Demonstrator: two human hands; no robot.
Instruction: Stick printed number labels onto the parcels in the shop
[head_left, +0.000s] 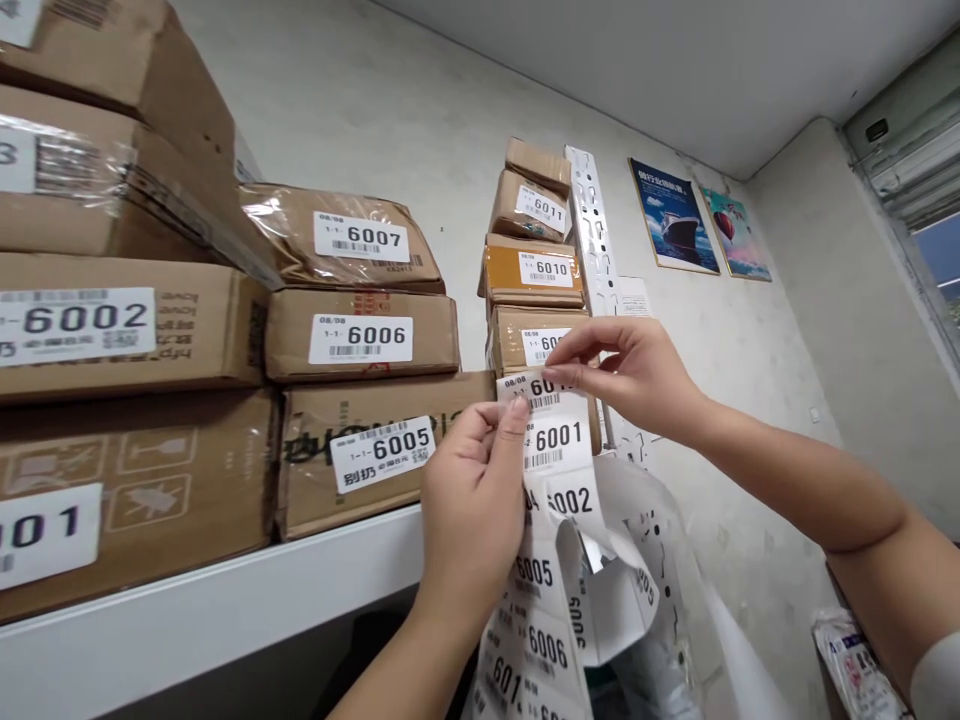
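Observation:
A long strip of printed number labels (555,460) hangs in front of the shelf, its lower part curling and folding over. My left hand (469,500) grips it near the top, thumb over the front. At the upper right corner of the top label (517,388), the thumb and fingertips of my right hand (630,370) are pinched together, covering part of its number. Just behind are stacked cardboard boxes: the nearest on the left carries a label 6005 (384,453), and the right stack includes boxes labelled 6010 (545,268) and 6011 (541,207).
More boxes, among them 6006 (361,339) and 6002 (79,325), stand on the white shelf (225,610) at left. A perforated white upright (592,220) rises beside the right stack. Clear plastic (660,500) hangs below it. Two posters (673,220) are on the wall.

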